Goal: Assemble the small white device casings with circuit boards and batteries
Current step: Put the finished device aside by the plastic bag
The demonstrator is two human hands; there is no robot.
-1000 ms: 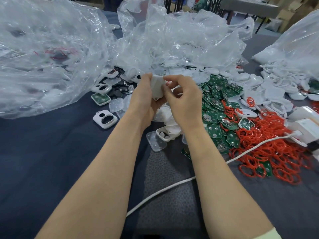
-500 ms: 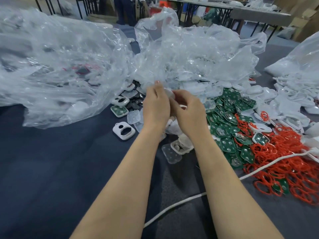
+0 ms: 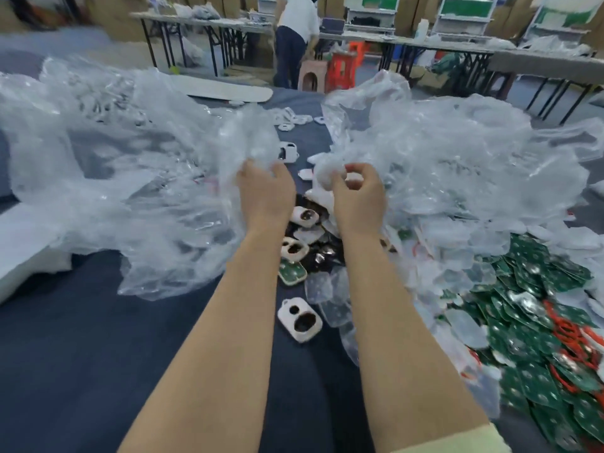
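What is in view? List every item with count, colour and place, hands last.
plastic bags: two heaps, clear, left and right of the hands.
casings: several, white, between the forearms.
circuit boards: big pile, green, right.
rings: many, red, on the boards, far right.
covers: many, clear, beside the boards.
table: one, dark blue, under everything.
person: one, white top, far back.
red stool: one, far back, beside a pink stool.
left hand: fingers curled at left bag, grip unclear.
right hand: fingers curled at right bag, grip unclear.

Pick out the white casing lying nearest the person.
The white casing alone on the dark cloth, between the forearms; the others lie farther up the table.
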